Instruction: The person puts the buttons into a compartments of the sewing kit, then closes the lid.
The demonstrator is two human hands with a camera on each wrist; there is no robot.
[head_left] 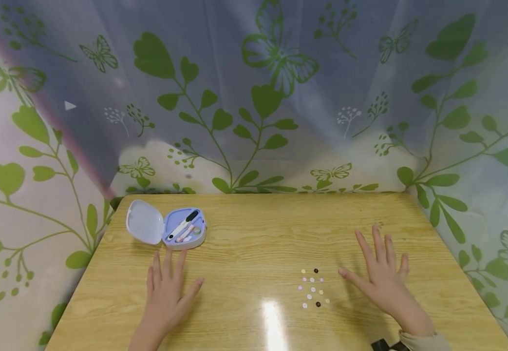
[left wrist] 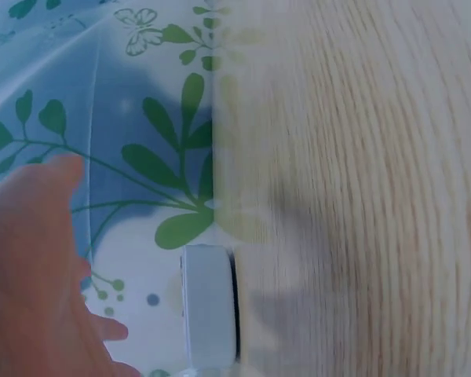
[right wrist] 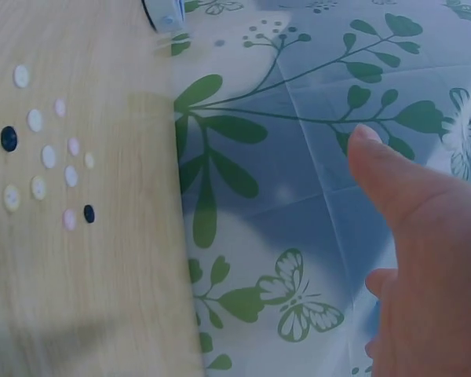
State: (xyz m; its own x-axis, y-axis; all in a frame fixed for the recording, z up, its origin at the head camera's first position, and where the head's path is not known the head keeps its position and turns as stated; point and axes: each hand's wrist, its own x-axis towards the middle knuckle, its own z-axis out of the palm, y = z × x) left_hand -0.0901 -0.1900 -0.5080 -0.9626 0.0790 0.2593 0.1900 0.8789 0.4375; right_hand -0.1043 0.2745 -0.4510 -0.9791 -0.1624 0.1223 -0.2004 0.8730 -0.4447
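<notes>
**Twelve buttons (head_left: 312, 289) spread to the right of a small case (head_left: 197, 241)**

Behind the case and along both of its sides, the table (head_left: 245, 229) is bordered by hanging cloth (head_left: 218, 119) printed with green leaves and butterflies. At the case's left edge its pale lid (head_left: 145, 223) is seen hinged back. Just in front of the case, on the near side, the left hand (head_left: 165, 295) is held with fingers straight and thumb spread, gripping nothing; its fingertips are pointed at the case's near edge, and whether that edge is touched cannot be told. In the case's blue tray a long white-and-black tool (head_left: 182, 226) is laid aslant, with smaller items beside it, too small to be made out.

To the right of the case and nearer the person, the buttons are scattered in a loose cluster: white, pink, yellowish and two black ones. They are touched by neither hand. Farther right of the case, beyond the buttons, the right hand (head_left: 385, 285) is held with all its fingers fanned out and empty, a shadow being cast on the table beside it. Below its wrist a light sleeve (head_left: 424, 342) is shown.
</notes>
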